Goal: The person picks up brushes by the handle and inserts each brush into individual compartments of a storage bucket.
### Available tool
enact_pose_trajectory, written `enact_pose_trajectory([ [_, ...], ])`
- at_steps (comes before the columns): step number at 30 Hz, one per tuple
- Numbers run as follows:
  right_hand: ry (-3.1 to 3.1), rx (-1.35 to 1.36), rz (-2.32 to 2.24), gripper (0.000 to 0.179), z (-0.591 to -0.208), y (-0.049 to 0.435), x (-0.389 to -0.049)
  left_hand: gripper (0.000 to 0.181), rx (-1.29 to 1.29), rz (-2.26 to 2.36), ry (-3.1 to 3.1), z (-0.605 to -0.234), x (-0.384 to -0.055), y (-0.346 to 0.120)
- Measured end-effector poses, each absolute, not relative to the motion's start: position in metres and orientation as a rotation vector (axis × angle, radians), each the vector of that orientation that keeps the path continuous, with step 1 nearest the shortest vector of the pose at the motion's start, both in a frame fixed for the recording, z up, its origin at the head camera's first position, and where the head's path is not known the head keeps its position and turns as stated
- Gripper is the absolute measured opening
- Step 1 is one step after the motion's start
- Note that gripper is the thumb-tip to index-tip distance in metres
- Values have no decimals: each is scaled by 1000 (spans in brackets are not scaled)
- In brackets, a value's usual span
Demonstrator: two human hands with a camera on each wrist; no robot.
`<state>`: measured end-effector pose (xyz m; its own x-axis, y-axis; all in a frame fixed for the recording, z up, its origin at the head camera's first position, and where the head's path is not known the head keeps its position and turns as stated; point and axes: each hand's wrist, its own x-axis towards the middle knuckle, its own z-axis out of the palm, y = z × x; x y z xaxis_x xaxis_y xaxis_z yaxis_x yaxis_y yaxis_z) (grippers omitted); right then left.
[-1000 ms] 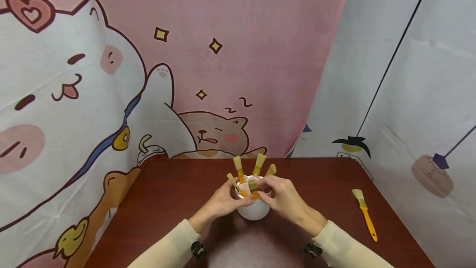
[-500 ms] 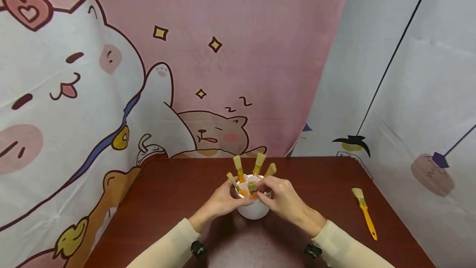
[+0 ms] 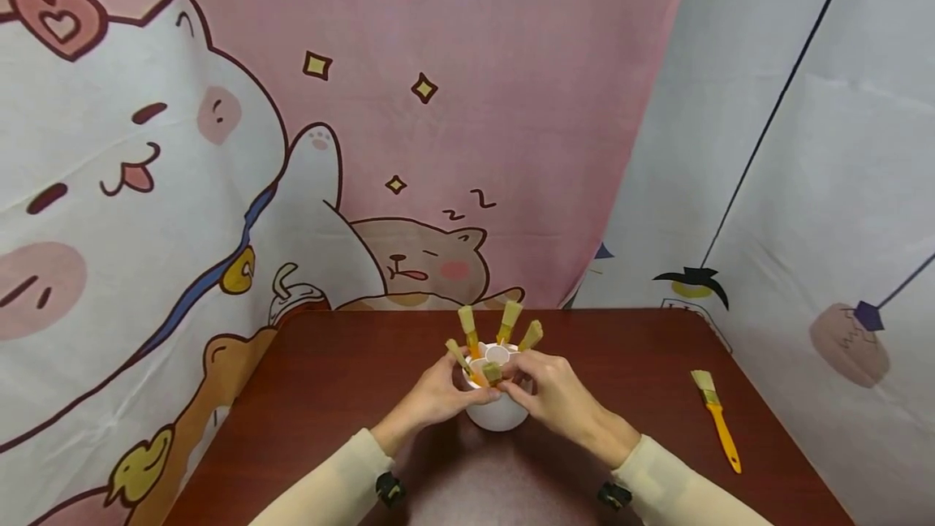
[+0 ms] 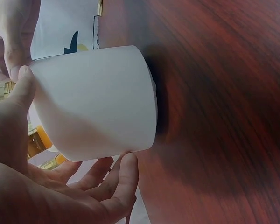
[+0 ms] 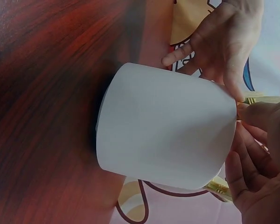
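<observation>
A round white holder (image 3: 498, 416) with compartments inside its rim stands upright on the table. My left hand (image 3: 437, 392) steadies it, thumb across the front rim and fingers along its left side (image 4: 116, 186). At the front of the rim, thumb and fingertips of my right hand (image 3: 558, 398) pinch a brush (image 3: 492, 372) with pale bristles; its handle is hidden. More brushes lean outward in the holder: one at the left (image 3: 457, 355), two at the back, one a back-left brush (image 3: 467, 321) and the other a back-right brush (image 3: 510, 320), and one at the right (image 3: 533, 334).
Another brush (image 3: 719, 425) with a yellow handle lies on the right part of the dark red table (image 3: 351, 372). Printed cloth (image 3: 511, 104) with cartoon animals hangs behind the table and at its sides.
The pinched brush's bristle head has shifted slightly down and to the left and tilts more towards the front. The right fingers moved a little with it; the left hand and holder stayed put.
</observation>
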<state>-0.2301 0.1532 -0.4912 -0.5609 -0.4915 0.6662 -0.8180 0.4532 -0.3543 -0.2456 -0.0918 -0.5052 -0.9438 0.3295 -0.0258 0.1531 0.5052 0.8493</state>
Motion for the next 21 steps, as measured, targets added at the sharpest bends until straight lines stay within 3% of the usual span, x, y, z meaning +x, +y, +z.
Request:
enact_pose_trajectory([
  [21,-2197,1117,918,23,-487,162,-225,88,512,1443,2612,-507,-248,-94],
])
